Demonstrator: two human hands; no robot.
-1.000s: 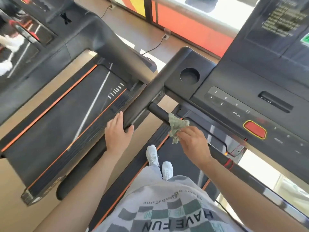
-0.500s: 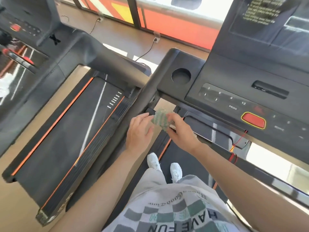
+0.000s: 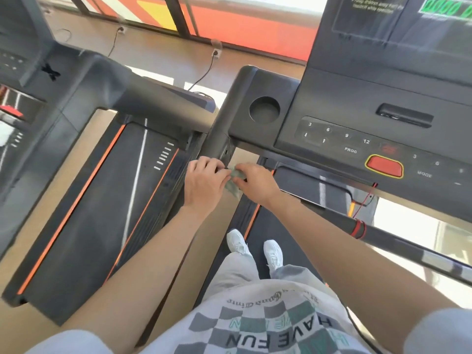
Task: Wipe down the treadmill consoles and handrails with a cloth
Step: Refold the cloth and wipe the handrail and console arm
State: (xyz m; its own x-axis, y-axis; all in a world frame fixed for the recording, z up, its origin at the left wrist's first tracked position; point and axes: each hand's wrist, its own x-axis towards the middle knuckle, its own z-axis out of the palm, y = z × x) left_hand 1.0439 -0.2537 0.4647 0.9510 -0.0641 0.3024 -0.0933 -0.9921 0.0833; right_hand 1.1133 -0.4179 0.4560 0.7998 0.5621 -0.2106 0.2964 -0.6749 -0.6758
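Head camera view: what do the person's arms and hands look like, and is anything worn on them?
Both arms are bare up to short, pale grey sleeves, the left sleeve and the right sleeve. The left hand and right hand show no gloves, rings, watch or wristband. The T-shirt is light with a green-grey checker print.

The dark grey treadmill console [image 3: 332, 103] looks like matt moulded plastic to me, smooth with barely any shine. The red stop button with the yellow rim [image 3: 384, 166] on its front edge is glossier plastic. The black display screen [image 3: 408, 34] above the console is glassy and reflective. The pale green crumpled cloth [image 3: 232, 187] below the console's left corner is thin, soft fabric. The black handrail [image 3: 217, 141] off that corner has a smooth satin finish. The tan floor [image 3: 158, 54] beyond the console is wood-look with a slight sheen.
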